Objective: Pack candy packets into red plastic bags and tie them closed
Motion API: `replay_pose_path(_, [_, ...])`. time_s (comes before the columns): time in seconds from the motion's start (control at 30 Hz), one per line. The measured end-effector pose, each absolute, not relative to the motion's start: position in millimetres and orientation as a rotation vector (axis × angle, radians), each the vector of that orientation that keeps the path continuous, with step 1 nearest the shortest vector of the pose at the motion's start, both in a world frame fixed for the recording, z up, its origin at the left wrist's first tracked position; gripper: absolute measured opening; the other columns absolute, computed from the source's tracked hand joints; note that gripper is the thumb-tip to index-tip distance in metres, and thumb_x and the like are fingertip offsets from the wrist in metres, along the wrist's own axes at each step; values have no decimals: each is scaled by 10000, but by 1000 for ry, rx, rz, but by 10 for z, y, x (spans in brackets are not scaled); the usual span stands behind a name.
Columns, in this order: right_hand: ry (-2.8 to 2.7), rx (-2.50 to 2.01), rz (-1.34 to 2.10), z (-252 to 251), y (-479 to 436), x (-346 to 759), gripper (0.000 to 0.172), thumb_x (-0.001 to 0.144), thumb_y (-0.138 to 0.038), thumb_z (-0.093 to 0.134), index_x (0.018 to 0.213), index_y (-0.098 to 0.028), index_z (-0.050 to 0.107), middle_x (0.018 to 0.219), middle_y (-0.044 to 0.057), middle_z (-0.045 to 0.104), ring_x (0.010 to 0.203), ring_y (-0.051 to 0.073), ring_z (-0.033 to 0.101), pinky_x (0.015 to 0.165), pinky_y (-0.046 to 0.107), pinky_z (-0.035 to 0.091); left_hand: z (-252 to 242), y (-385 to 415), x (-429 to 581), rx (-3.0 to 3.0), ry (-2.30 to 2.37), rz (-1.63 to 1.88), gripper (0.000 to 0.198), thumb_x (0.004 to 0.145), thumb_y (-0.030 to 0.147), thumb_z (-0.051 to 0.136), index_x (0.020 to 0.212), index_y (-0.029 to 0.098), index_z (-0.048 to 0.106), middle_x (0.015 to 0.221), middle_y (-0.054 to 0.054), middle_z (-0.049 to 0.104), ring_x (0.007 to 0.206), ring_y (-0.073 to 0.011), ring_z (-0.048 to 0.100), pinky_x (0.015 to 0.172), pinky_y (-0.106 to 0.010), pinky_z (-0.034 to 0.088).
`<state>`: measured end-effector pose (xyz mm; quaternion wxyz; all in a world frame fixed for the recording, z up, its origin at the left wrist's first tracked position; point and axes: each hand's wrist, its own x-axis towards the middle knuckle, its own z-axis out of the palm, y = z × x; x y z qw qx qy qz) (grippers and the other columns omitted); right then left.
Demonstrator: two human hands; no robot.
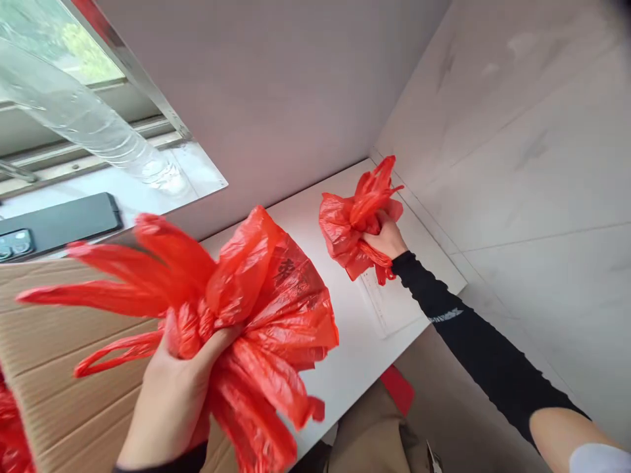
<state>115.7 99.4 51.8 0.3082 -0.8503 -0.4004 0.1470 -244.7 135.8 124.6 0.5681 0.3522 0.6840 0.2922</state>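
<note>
My left hand (177, 387) is closed round the bunched middle of a large red plastic bag bundle (280, 309). Its handles fan out to the left, and dark printed characters show on its right part. Farther off, near the corner of the white table (340, 348), my right hand (387, 240) grips a second, smaller red plastic bag bundle (340, 226). The fingers of that hand are partly hidden by the plastic. Beneath the right hand lies a clear ruler-like sheet (377, 302) on the tabletop.
A cardboard box (64, 355) stands at the left, with more red plastic (12, 427) beside it. On the window sill are a clear plastic bottle (98, 128) and a dark phone (64, 223). Walls meet behind the table's far corner.
</note>
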Motion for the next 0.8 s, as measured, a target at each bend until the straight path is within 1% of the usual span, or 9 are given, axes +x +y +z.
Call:
replay_pose_path(0.07, [-1128, -2288, 408, 383, 1404, 1316, 412, 690, -361, 733, 1048, -232, 576, 994, 70, 706, 967, 322, 666, 882, 487, 528, 872, 1625, -2132, 908, 1545, 684, 605, 504, 383, 853, 1063, 218, 692, 1035, -62, 760, 950, -324, 714, 859, -473, 584])
replay_pose_path(0.17, [-1242, -2333, 413, 223, 1830, 1422, 413, 689, -315, 723, 1059, -234, 560, 994, 80, 702, 966, 345, 664, 896, 525, 515, 328, 1986, -1677, 1131, 1753, 682, 504, 523, 294, 845, 962, 163, 635, 939, -85, 724, 936, -324, 694, 935, -507, 534])
replay_pose_path(0.23, [-1306, -2363, 388, 151, 1993, 1423, 427, 702, -319, 710, 1086, -235, 544, 1005, 91, 697, 964, 359, 663, 891, 550, 512, 35, 2148, -1439, 1176, 1815, 729, 541, 536, 270, 839, 1001, 161, 586, 975, -93, 698, 976, -332, 681, 954, -510, 515])
replay_pose_path(0.33, [-1367, -2425, 340, 54, 2095, 1400, 502, 727, -397, 704, 1157, -224, 510, 1027, 116, 688, 965, 380, 661, 865, 581, 515, -278, 2250, -1211, 1163, 1854, 908, 643, 577, 283, 815, 1137, 159, 525, 1078, -108, 670, 1035, -329, 660, 964, -506, 506])
replay_pose_path(0.47, [-1406, -2425, 297, -39, 2086, 1438, 636, 752, -516, 697, 1250, -181, 484, 1127, 154, 677, 1029, 380, 650, 888, 583, 516, -483, 2235, -1064, 1151, 1862, 1130, 879, 606, 360, 833, 1344, 124, 418, 1300, -164, 579, 1179, -318, 589, 1044, -509, 456])
replay_pose_path(0.53, [-1491, -2340, 337, 5, 2062, 1497, 714, 768, -569, 688, 1316, -168, 470, 1214, 159, 661, 1098, 359, 635, 937, 558, 511, -504, 2218, -1035, 1182, 1842, 1175, 1014, 608, 406, 853, 1438, 110, 352, 1409, -191, 500, 1272, -334, 521, 1092, -536, 410])
replay_pose_path(0.6, [-1643, -2239, 375, 136, 2020, 1558, 806, 776, -626, 679, 1400, -176, 440, 1326, 154, 621, 1187, 344, 603, 1002, 544, 485, -493, 2197, -1050, 1232, 1802, 1201, 1086, 631, 440, 849, 1507, 110, 298, 1468, -196, 456, 1333, -353, 471, 1118, -557, 379])
replay_pose_path(0.7, [-1797, -2235, 198, 389, 1827, 1569, 890, 777, -668, 674, 1477, -181, 418, 1408, 168, 575, 1254, 392, 561, 1044, 613, 431, -477, 2113, -1166, 1329, 1765, 1190, 1021, 707, 474, 799, 1538, 126, 318, 1455, -180, 510, 1341, -373, 482, 1120, -587, 364])
replay_pose_path(0.8, [-1761, -2233, -70, 406, 1304, 1411, 781, 852, -596, 622, 1487, -181, 434, 1354, 172, 621, 1212, 422, 591, 1003, 659, 445, -535, 1919, -1326, 1390, 1820, 1230, 873, 764, 451, 751, 1504, 138, 409, 1329, -170, 614, 1241, -381, 572, 1055, -616, 414])
